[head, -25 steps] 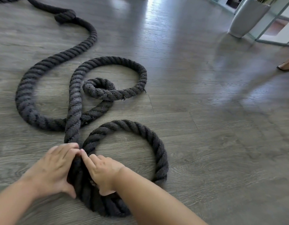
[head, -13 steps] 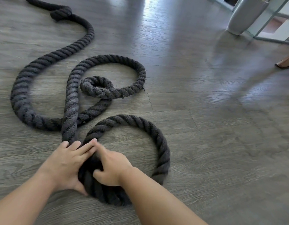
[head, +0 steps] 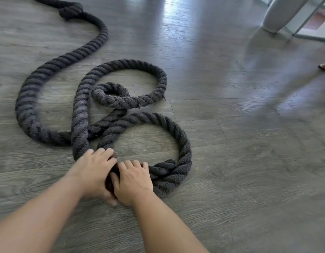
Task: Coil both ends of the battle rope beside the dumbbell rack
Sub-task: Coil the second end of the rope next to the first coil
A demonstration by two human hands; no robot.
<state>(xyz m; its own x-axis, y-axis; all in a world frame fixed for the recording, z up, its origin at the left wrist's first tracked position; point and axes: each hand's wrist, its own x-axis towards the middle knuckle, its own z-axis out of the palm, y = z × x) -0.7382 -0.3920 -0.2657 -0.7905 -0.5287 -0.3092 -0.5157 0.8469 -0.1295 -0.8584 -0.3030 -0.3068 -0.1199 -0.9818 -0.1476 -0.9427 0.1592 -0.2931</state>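
Gripping thick dark-grey twisted battle rope (head: 183, 143) at near floor (head: 249, 179) edge: your left hand (head: 92, 170) and right hand (head: 134, 179) curl round it, side by side. Risk: loose loops behind crossing, snagging, springing coil open as you wind.

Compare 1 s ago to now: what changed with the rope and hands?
Both hands, left hand and right hand, keep their grip on the battle rope and pushed the near loop away, closing on the far loops. Far loops, knot and floor unchanged.
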